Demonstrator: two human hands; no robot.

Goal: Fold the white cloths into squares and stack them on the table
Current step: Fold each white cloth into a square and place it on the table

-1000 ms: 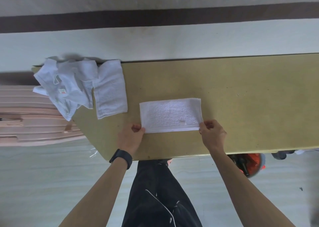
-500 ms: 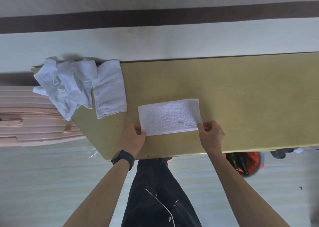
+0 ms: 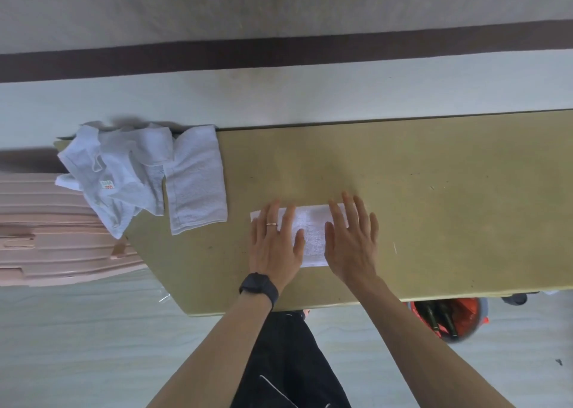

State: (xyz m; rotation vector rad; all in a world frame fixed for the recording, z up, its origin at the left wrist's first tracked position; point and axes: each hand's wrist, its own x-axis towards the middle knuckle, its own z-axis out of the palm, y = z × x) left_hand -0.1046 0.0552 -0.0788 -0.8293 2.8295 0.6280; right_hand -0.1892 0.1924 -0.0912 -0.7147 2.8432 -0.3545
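Near the desk's (image 3: 434, 221) front edge lies the folded white cloth (image 3: 313, 237) — both hands, left (image 3: 276, 246) and right (image 3: 352, 243), spread flat on it. Soft, light terry, likely to shift — best pinched at the end corners.

Looks like a plain room in a home or lodging: bare olive tabletop (image 3: 403, 190) against a pale wall with dark stripe (image 3: 279, 54), pink suitcase (image 3: 46, 237) at left, bucket (image 3: 449, 317) of bottles underneath, light floor (image 3: 77, 345).
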